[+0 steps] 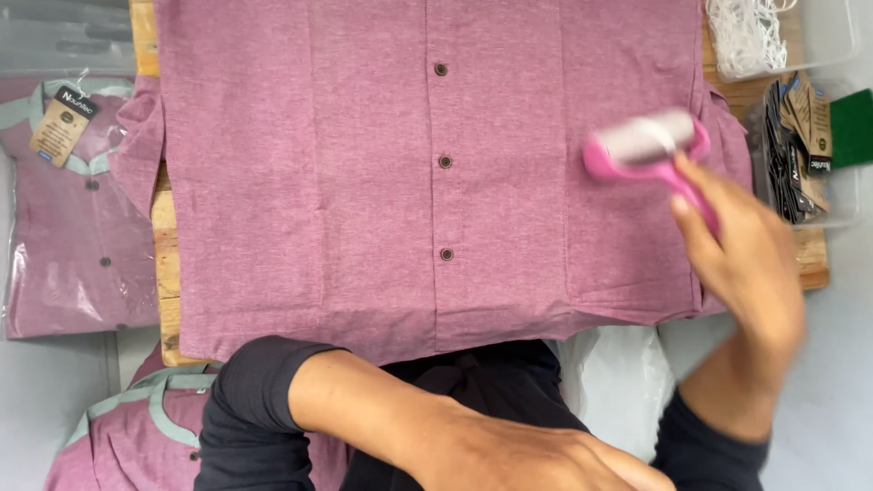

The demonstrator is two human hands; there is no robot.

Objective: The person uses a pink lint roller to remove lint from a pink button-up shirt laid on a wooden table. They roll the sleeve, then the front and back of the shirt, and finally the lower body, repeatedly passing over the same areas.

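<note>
The lint roller (647, 145), pink with a pale sticky drum, is clasped by its handle in the right hand (741, 264), fingers closed round the grip. The drum rests on the right side of the mauve shirt (364, 182), near the side seam, and it is blurred. The left hand (518, 459) lies low in the frame, flat and holding nothing, close to the shirt's lower hem. The shirt lies buttoned and spread face up on a wooden board (165, 264); three dark buttons show down its placket. The cloth looks smooth and free of fluff across the middle and left, so I judge the rolling well along, with the right edge in hand. Two more mauve shirts wait at the left: one bagged shirt (77, 227) with a card tag, one unbagged shirt (127, 436) below. At the right stand two clear tubs: a tub of white string (823, 45) and a tub of tags (850, 195).
</note>
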